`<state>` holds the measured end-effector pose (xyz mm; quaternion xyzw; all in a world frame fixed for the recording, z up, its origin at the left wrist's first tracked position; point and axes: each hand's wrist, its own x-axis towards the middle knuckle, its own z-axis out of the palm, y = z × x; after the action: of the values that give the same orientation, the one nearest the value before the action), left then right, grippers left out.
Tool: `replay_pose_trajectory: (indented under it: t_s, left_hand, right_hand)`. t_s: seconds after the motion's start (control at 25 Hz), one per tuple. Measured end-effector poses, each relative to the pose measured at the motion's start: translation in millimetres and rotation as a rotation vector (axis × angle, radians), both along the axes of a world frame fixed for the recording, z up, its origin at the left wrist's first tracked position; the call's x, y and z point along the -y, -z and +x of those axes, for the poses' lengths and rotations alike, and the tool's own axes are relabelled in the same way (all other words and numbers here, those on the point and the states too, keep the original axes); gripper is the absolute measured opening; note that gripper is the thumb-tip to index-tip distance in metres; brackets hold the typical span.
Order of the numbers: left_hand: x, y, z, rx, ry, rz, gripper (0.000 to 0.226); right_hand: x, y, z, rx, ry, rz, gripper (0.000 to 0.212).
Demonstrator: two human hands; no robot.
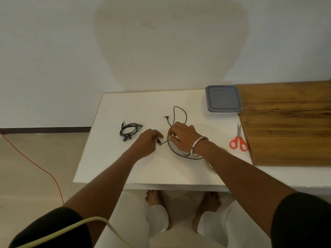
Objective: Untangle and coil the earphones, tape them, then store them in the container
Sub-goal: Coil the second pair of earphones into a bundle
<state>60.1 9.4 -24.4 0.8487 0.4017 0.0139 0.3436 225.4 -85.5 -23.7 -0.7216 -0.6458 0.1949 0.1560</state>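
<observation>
Your left hand (146, 142) pinches the earbud end of the loose black earphone cable (180, 111), and your right hand (182, 138) has fingers curled round the cord just beside it, so you can feed slack across and work the tangle out. The cable loops away toward 12 o'clock, plug lying free. At 9 o'clock a second black earphone set (129, 130) sits already coiled. The lidded grey plastic container (223, 99) waits at 2 o'clock, shut. The orange-handled scissors (239, 141) lie at 3 o'clock, probably for the tape. No readable writing anywhere.
</observation>
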Motion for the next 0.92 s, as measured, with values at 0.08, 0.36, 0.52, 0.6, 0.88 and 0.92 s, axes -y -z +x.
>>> replay_pose_trajectory:
  t_s: [0.08, 0.36, 0.52, 0.6, 0.88, 0.92]
  left_hand:
    - [1.9, -1.1, -4.4, 0.020, 0.049, -0.019, 0.027]
    - [2.4, 8.7, -5.6, 0.056, 0.092, 0.086, 0.010]
    - [-0.6, 11.7, -6.8, 0.050, -0.010, 0.172, 0.010]
    - [-3.3, 10.0, -8.0, 0.036, -0.057, 0.227, 0.013]
    - [-3.3, 6.7, -12.6, -0.009, -0.084, 0.289, 0.027]
    - [-1.0, 6.5, -11.6, -0.001, -0.074, 0.317, 0.030]
  right_hand:
    - [-0.9, 4.4, -2.4, 0.042, -0.043, -0.093, 0.026]
    - [4.0, -1.6, 30.6, -0.108, 0.283, -0.101, 0.015]
    - [-1.0, -5.2, 51.5, -0.010, 0.463, -0.118, 0.027]
    - [-1.9, -5.2, 54.4, 0.019, 0.510, -0.138, 0.027]
    - [-5.5, -3.9, 54.5, -0.277, 0.693, -0.155, 0.020]
    - [-4.7, -4.6, 54.6, -0.290, 0.702, -0.140, 0.020]
